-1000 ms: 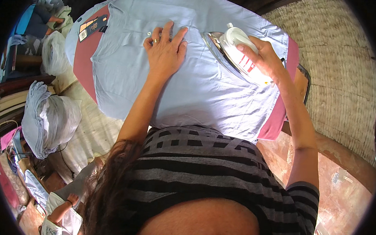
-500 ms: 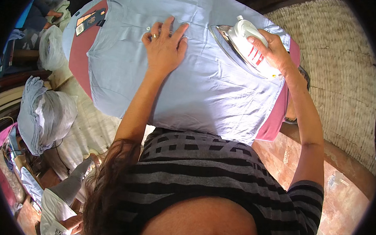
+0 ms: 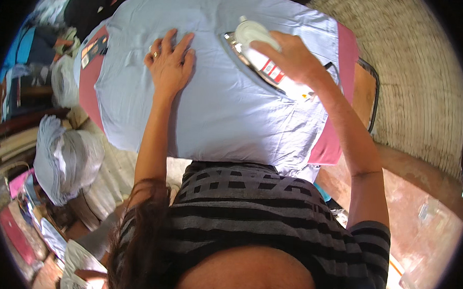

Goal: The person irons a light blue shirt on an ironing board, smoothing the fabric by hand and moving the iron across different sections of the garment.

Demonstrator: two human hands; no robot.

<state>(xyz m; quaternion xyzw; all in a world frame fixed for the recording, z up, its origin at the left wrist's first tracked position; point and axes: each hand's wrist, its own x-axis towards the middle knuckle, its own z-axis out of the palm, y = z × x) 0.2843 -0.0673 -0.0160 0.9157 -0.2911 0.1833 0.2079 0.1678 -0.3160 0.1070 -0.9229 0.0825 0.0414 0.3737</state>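
A light blue shirt (image 3: 216, 128) is spread over an ironing board with a dark red cover (image 3: 328, 146). My right hand (image 3: 292, 57) is wrapped round the handle of a white clothes iron (image 3: 266, 63), whose metal soleplate rests on the right part of the shirt. The iron's tip points to the far left. On the shirt's left part lies my left hand (image 3: 169, 64), fingers spread, a ring on one of them, holding nothing. A dark tag (image 3: 94, 50) sits at the shirt's left end, over the red cover.
Left of the board, a stack of folded blue-grey clothes (image 3: 60, 157) in clear plastic stands near the floor. Another person's arm and light clothing (image 3: 84, 264) show at the lower left. A woven mat (image 3: 415, 85) covers the right side, beside the board's black metal frame (image 3: 374, 99).
The iron and my right hand have moved left across the shirt. My left hand has also shifted left, still spread flat. The view has shifted slightly.
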